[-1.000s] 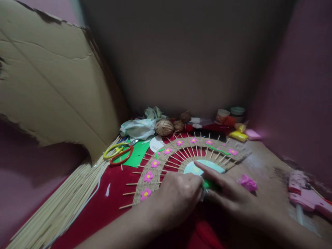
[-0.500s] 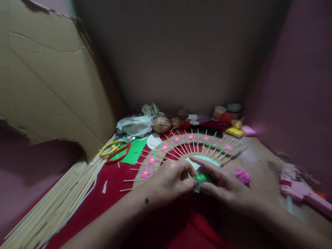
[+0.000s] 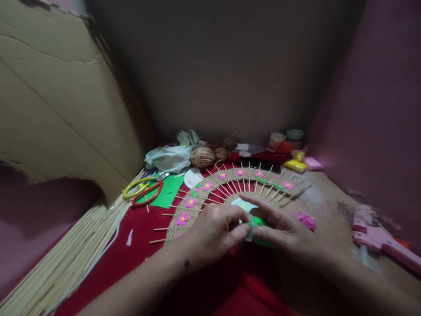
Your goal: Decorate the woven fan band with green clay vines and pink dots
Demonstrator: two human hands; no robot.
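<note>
Two hands hold a small green packet above a woven half-ring.
In the head view, the left hand pinches the clear-plastic end of the green packet between thumb and forefinger, while the right hand cups its other side, thumb below and fingers above. The packet sits in front of the woven half-ring, which bears pink flowers and radiating sticks. A crumpled pink packet lies just beside the right hand; a pink glue gun rests farther right.
</note>
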